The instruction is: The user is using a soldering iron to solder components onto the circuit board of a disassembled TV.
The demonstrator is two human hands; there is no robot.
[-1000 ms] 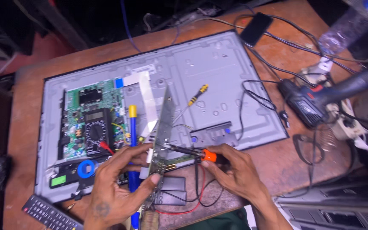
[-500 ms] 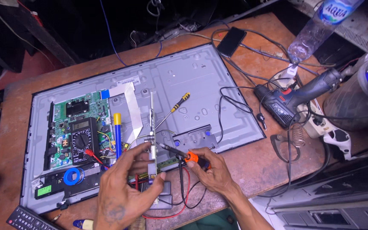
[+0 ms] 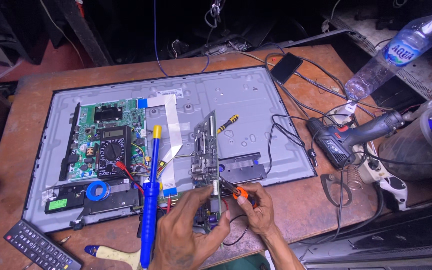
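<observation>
Fingers point(image 3: 203, 200) of left hand point(image 3: 186, 235) grip circuit board point(image 3: 205, 160), now tilted upright on edge; right hand point(image 3: 256, 210) pinches orange-handled tool point(image 3: 236, 191) against it, contact unchanged.

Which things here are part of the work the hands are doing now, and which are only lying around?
In use:
- left hand holding the small circuit board upright
- right hand holding the orange-handled tool against that board

Lying about:
- multimeter
- blue desoldering pump
- yellow-handled screwdriver
- power drill
- phone
- water bottle
- remote control
</observation>
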